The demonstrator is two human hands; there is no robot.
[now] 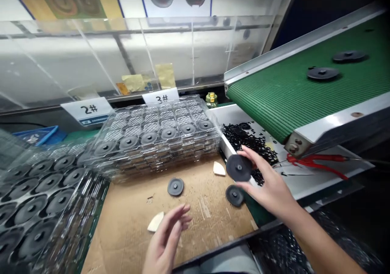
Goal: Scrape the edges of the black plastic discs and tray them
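My right hand (268, 184) grips a black round rubber disc (239, 168) with a small hub at its centre, thumb below and fingers above. Under it, a second disc (234, 195) lies at the cardboard's right edge. My left hand (167, 237) hovers over the cardboard (128, 233), fingers loosely curved and apart, holding nothing. Just beyond that hand rests another disc (176, 187). A white wedge-shaped piece (156, 221) lies close to my left fingers, and a similar white piece (219, 168) sits farther back, left of the held disc.
Stacked clear plastic trays (158, 144) stand at the back, discs filling the front row. More disc-filled trays (36, 201) rise at left. On the right, a green conveyor (304, 87) carries two discs above a white tray (307, 176) with black scraps and red-handled pliers (319, 158).
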